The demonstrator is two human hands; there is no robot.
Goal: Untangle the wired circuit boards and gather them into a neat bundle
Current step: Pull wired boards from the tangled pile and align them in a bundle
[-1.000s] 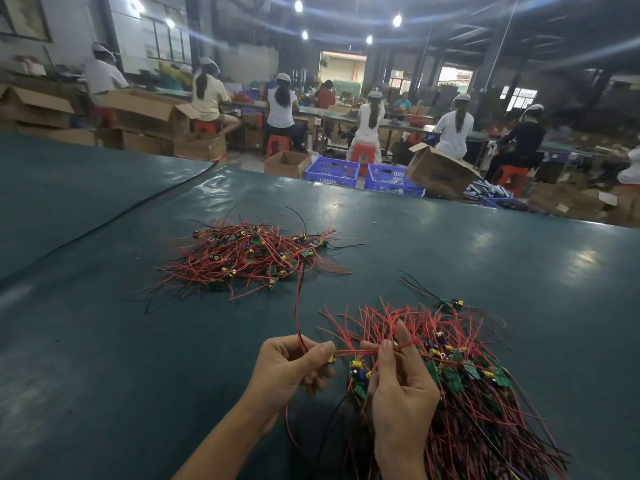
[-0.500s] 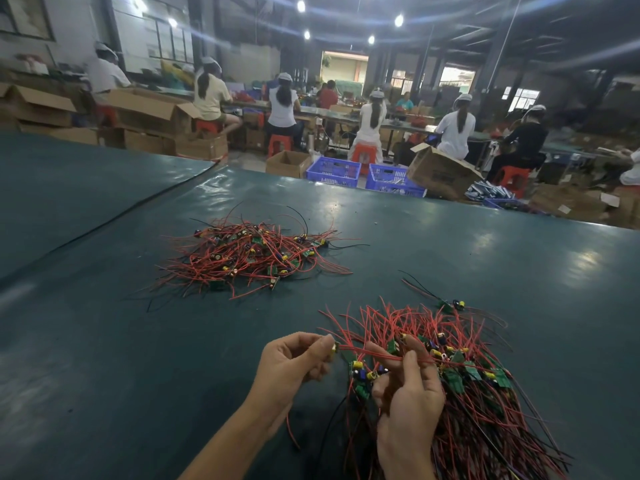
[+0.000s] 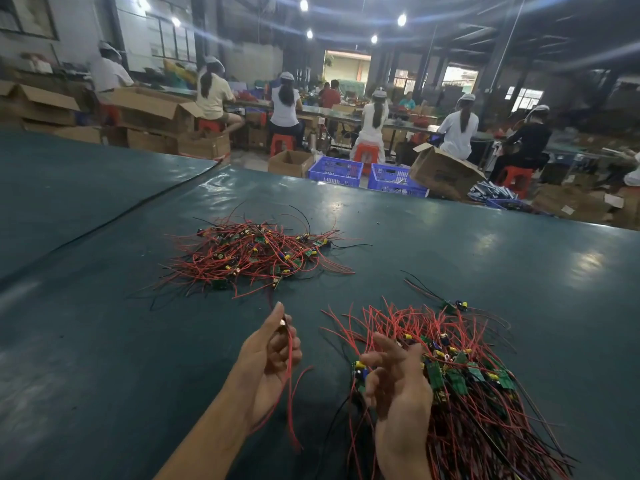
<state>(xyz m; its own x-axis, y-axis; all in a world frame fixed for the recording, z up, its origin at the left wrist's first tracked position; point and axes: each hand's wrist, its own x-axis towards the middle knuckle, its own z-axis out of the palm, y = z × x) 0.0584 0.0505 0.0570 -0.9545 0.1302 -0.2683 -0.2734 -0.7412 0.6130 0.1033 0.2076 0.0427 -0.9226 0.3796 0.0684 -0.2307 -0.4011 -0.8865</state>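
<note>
The left hand [image 3: 273, 362] is raised over the table [image 3: 104, 358], palm turned inward. Its thumb and curled fingers pinch a red wire [image 3: 289, 358] near its top end, where a small metal-looking part shows at the fingertips. The wire runs down across the palm and its loose ends hang below the wrist, clear of both piles.

Just to the right, the right hand [image 3: 398, 386] is held above the left edge of the near pile [image 3: 485, 393]. Its fingers are spread and loosely bent and grip nothing that can be seen. Whether the fingertips touch the board beneath them cannot be told.

The near pile lies at the person's right. Its green boards sit roughly side by side in the middle, red wire ends fan out toward the far side, and longer red and black wires sweep together toward the lower right corner. A stray board [image 3: 453, 304] with black and red leads lies just beyond this pile, apart from it.

Farther out and to the left, well apart from the hands, the far pile [image 3: 252, 254] is a loose tangle of red wires, small boards and a few black leads spreading in all directions.

The table is covered in a dark green sheet that shines under the ceiling lamps. Past its far edge stand two blue crates [image 3: 334, 171] and open boxes [image 3: 443, 171] on the floor. Behind them, workers [image 3: 372, 123] in white caps sit on red stools [image 3: 363, 154] at long benches, backs to the camera.
</note>
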